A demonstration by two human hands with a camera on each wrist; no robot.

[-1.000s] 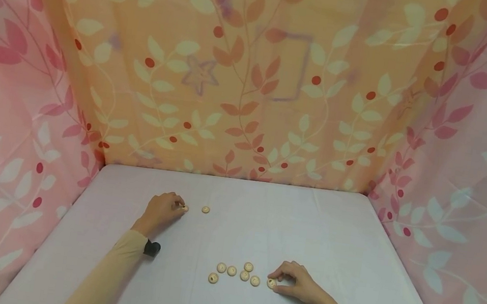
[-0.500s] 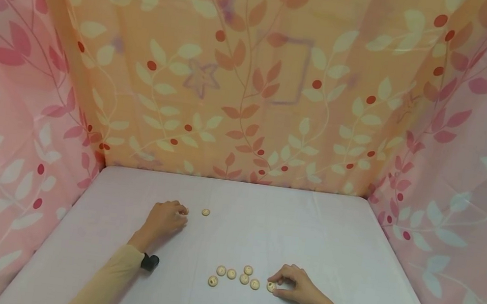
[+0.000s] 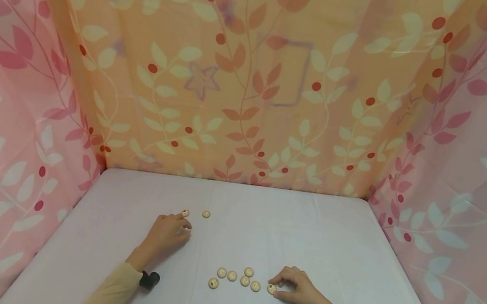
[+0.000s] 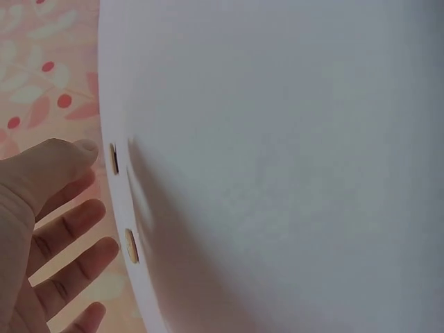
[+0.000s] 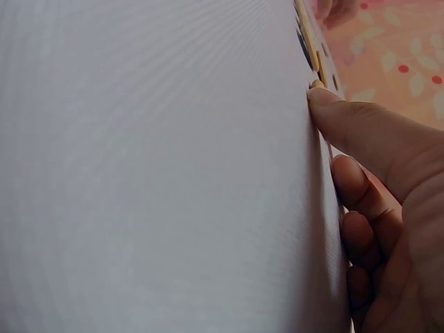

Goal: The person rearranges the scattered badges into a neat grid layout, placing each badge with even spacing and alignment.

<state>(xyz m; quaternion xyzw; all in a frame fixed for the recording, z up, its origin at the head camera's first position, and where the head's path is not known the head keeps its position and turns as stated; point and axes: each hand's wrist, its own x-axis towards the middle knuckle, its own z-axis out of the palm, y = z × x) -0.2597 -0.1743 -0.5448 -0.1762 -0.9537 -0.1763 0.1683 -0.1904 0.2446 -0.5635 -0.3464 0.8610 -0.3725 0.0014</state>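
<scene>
My left hand [image 3: 169, 233] is just in front of a small round wooden disc [image 3: 185, 213] at the back left of the table. Its fingers are relaxed and hold nothing. A second wooden disc [image 3: 206, 214] lies to the right of the first. In the left wrist view both discs appear edge-on, beyond the spread fingers [image 4: 78, 267]. At the front right, my right hand [image 3: 299, 289] pinches another wooden disc [image 3: 271, 289] between thumb and finger, flat on the table. Left of it lies a loose group of several like discs [image 3: 245, 280], each with a dark mark.
A white cloth covers the table [image 3: 342, 247]. Patterned curtains enclose it: an orange one [image 3: 249, 111] along the back edge and pink ones on the left [image 3: 6, 131] and right [image 3: 472, 202]. A black wrist camera [image 3: 149, 280] sits on the left wrist.
My left hand has let go of the back-left disc and drawn back toward the front, its fingers loosening. The right hand keeps its pinch in the same place. The view has tilted slightly.
</scene>
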